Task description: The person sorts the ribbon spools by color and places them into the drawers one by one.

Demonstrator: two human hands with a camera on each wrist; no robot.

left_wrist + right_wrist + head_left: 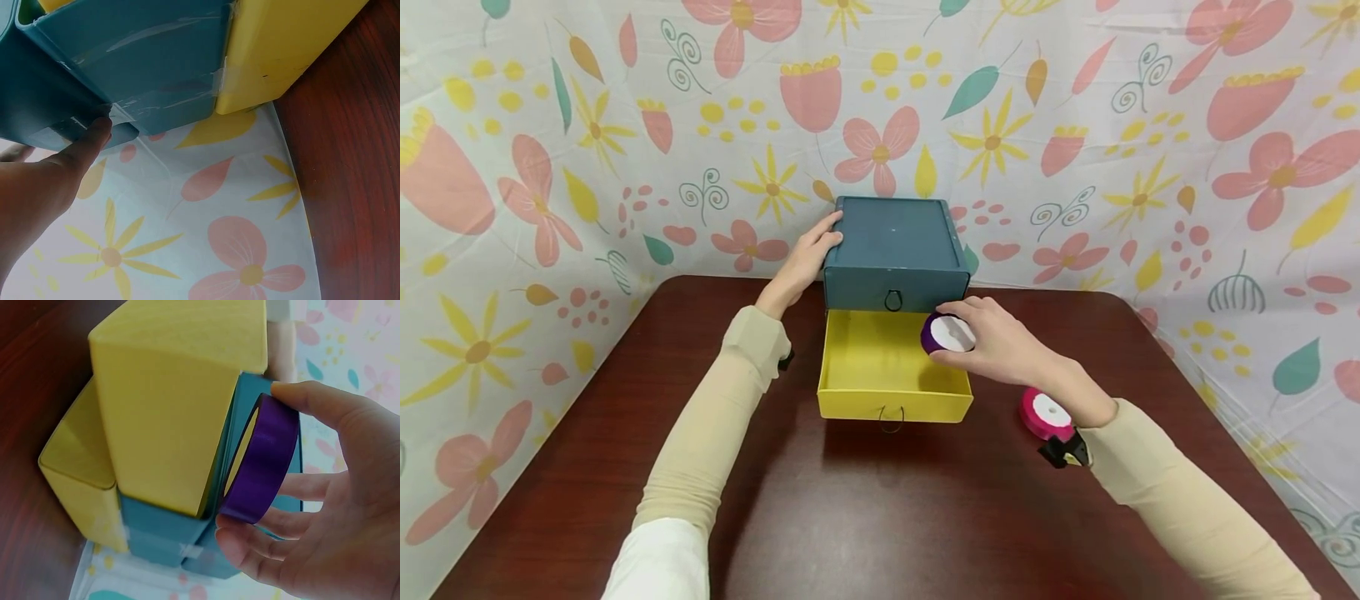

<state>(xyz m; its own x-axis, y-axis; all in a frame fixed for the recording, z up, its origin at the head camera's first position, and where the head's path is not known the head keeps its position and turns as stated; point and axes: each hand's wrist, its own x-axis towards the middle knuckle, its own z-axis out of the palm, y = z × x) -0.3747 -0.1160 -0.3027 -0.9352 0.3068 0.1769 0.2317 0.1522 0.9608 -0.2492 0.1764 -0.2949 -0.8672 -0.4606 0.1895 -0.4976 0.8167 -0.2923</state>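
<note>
A spool of purple ribbon (932,334) with a white side is pinched between the thumb and fingers of my right hand (1000,337), over the right part of the pulled-out yellow drawer (880,406). The right wrist view shows the purple ribbon (267,461) wound around the spool, close beside the box. My left hand (805,260) rests against the left side of the blue-grey drawer box (895,233), its fingers along the upper edge. In the left wrist view a fingertip (102,125) touches the box's teal side wall.
A pink ribbon spool (1037,414) lies on the dark brown table (880,517), right of the drawer and partly behind my right wrist. A flower-print cloth (880,100) hangs behind the box. Wire rings serve as pulls on the drawer fronts.
</note>
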